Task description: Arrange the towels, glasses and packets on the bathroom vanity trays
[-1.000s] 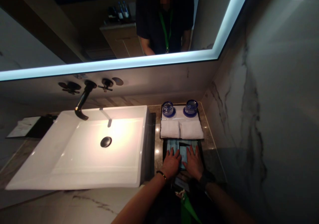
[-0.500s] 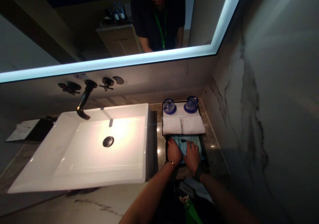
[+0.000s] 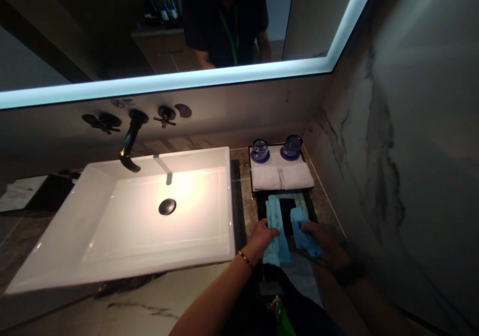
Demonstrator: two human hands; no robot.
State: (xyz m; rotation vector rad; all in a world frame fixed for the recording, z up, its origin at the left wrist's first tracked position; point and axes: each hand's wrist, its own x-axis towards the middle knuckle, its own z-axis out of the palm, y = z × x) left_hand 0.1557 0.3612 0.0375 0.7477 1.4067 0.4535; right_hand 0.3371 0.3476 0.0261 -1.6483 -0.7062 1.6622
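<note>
Pale blue packets (image 3: 276, 229) are in both hands, above and just in front of a black tray (image 3: 287, 209) on the stone counter (image 3: 247, 204). The left hand (image 3: 262, 239) grasps the long ones, its thumb pressed across them; the right hand (image 3: 325, 241), dim and blurred, pinches shorter ones with the thumb on top, its other fingers too dark to make out. A pale strip (image 3: 300, 200) lies in the tray at its far right, partly covered by the right-hand packets. Directly behind, close against the black tray, is a white tray (image 3: 275, 156) with a dark edge, carrying two folded white towels (image 3: 266, 177) side by side and, beyond them, two glasses (image 3: 259, 148) on blue coasters (image 3: 290, 153). To the left the white sink (image 3: 232, 211) bounds the space, with a dark faucet (image 3: 129, 144) reaching over it and a dark drain stopper (image 3: 167, 207) in its floor. The marble wall (image 3: 377, 106) closes in the right side, and a mirror (image 3: 239, 68) with a lit border hangs above.
</note>
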